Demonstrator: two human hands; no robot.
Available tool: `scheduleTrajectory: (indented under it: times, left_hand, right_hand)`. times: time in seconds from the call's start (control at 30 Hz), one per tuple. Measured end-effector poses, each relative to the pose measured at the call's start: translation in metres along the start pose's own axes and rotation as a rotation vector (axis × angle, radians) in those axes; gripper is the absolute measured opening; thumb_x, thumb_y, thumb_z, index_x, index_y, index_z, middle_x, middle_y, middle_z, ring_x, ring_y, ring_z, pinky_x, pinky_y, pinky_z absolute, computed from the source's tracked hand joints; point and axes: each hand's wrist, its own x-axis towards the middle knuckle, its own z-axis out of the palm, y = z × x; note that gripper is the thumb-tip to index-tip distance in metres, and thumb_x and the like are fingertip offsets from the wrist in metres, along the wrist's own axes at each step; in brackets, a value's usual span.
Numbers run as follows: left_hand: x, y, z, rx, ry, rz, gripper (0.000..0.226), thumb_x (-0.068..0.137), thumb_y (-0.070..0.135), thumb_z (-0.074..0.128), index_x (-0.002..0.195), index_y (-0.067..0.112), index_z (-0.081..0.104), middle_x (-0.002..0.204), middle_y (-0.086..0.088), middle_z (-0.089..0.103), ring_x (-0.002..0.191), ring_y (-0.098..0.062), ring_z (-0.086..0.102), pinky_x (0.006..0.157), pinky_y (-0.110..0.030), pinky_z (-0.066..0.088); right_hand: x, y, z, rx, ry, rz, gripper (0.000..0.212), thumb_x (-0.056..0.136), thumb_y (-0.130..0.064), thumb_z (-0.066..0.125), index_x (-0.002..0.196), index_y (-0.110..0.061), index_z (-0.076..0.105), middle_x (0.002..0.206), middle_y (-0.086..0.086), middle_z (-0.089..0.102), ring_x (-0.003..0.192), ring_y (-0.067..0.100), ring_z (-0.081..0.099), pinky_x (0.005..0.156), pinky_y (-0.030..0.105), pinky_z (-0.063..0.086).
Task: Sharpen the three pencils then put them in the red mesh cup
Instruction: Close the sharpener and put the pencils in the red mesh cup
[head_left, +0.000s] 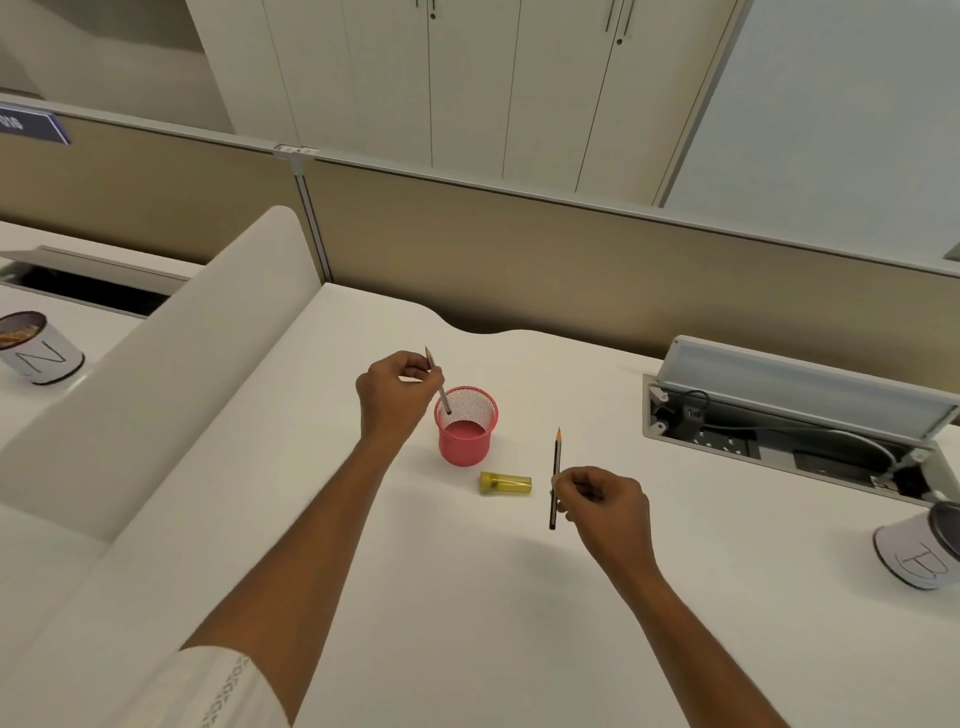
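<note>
**Clerk:** Entry one, the left hand?

**Keeper:** Left hand (395, 395): thumb and fingertips pinch a grey pencil (439, 387) just below its sharpened point. Its blunt end is already inside the red mesh cup (465, 449), probably so it can drop in point-up.

**Clerk:** Entry two?

**Keeper:** Right hand (602, 506): fingers curled round a dark pencil (557, 457) at mid-shaft, point up, above the desk (467, 597). It is likely waiting its turn.

**Clerk:** Where is the cup?

**Keeper:** Upright toward the desk's far edge, just right of the left hand. A yellow sharpener (506, 483) lies on its side just nearer, between the cup and the right hand, apparently set aside.

**Clerk:** Third pencil?

**Keeper:** Not seen, so its whereabouts cannot be told.
</note>
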Motion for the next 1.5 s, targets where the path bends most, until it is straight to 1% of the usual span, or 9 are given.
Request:
scheduleTrajectory:
  times: [0.27,0.43,0.57,0.83,0.93,1.13,1.23,1.33,1.5]
  left_hand:
    - [0.012,-0.028,0.022,0.091,-0.132,-0.018,0.016,0.081,0.025,0.085,0.09,0.012,0.082,0.083,-0.001,0.077,0.074,-0.012,0.066,0.066,-0.008,0.041]
    - [0.011,-0.036,0.032,0.13,-0.157,-0.039,0.015,0.079,0.03,0.087,0.089,0.019,0.083,0.084,0.001,0.071,0.076,-0.014,0.063,0.068,-0.023,0.045]
    - [0.014,-0.033,0.033,0.193,-0.156,-0.019,0.019,0.077,0.034,0.089,0.088,0.02,0.083,0.086,-0.001,0.062,0.078,-0.015,0.058,0.06,-0.022,0.037]
    - [0.012,-0.029,0.033,0.214,-0.154,-0.024,0.022,0.072,0.036,0.093,0.084,0.02,0.084,0.102,-0.002,0.065,0.102,-0.023,0.061,0.083,-0.046,0.056]
    - [0.008,-0.028,0.035,0.243,-0.172,-0.032,0.019,0.073,0.033,0.092,0.081,0.02,0.081,0.112,0.0,0.066,0.116,-0.023,0.053,0.093,-0.05,0.05]
    - [0.003,-0.027,0.041,0.348,-0.219,-0.064,0.023,0.076,0.033,0.09,0.089,0.016,0.082,0.134,0.004,0.063,0.133,-0.02,0.042,0.096,-0.037,0.03]
    - [0.002,-0.028,0.043,0.34,-0.208,-0.078,0.024,0.077,0.033,0.09,0.092,0.015,0.083,0.135,0.004,0.063,0.134,-0.02,0.042,0.097,-0.038,0.03]
    - [0.001,-0.03,0.045,0.339,-0.2,-0.076,0.025,0.079,0.031,0.088,0.097,0.014,0.082,0.136,0.003,0.063,0.134,-0.02,0.042,0.098,-0.038,0.03]
    - [-0.003,-0.032,0.045,0.304,-0.201,-0.054,0.03,0.083,0.029,0.086,0.106,0.01,0.08,0.139,0.002,0.063,0.136,-0.021,0.042,0.102,-0.04,0.035]
  right_hand:
    - [0.022,-0.001,0.028,0.069,0.026,-0.037,0.013,0.083,-0.007,0.074,0.08,-0.018,0.079,0.074,-0.004,0.078,0.073,0.012,0.075,0.077,0.036,0.062]
    - [0.039,-0.008,0.042,0.106,0.051,-0.036,0.015,0.081,-0.004,0.075,0.091,-0.015,0.077,0.071,-0.001,0.075,0.07,0.009,0.071,0.073,0.023,0.057]
    - [0.056,-0.016,0.052,0.057,0.044,-0.096,0.018,0.082,-0.006,0.074,0.094,-0.019,0.078,0.074,-0.005,0.076,0.075,0.007,0.072,0.078,0.022,0.058]
    - [0.092,-0.038,0.076,-0.016,0.022,-0.143,0.01,0.082,-0.012,0.075,0.091,-0.013,0.08,0.081,-0.006,0.077,0.076,0.003,0.072,0.072,0.012,0.054]
    - [0.102,-0.041,0.085,-0.055,0.023,-0.164,0.014,0.084,-0.014,0.075,0.095,-0.01,0.08,0.086,-0.001,0.078,0.078,0.003,0.071,0.068,0.003,0.049]
    - [0.113,-0.043,0.097,-0.064,0.027,-0.169,0.014,0.086,-0.016,0.075,0.097,-0.009,0.08,0.087,-0.002,0.077,0.075,-0.002,0.068,0.065,0.0,0.046]
    - [0.113,-0.043,0.1,-0.07,0.025,-0.174,0.014,0.087,-0.015,0.074,0.098,-0.008,0.08,0.09,0.0,0.078,0.077,0.002,0.069,0.067,0.005,0.049]
    - [0.114,-0.041,0.104,-0.077,0.027,-0.169,0.014,0.087,-0.016,0.075,0.098,-0.009,0.08,0.093,0.002,0.078,0.08,0.006,0.068,0.079,0.023,0.058]
    - [0.115,-0.033,0.115,-0.174,0.067,-0.117,0.013,0.083,-0.024,0.08,0.093,-0.016,0.079,0.112,0.004,0.071,0.113,0.023,0.06,0.095,0.044,0.053]
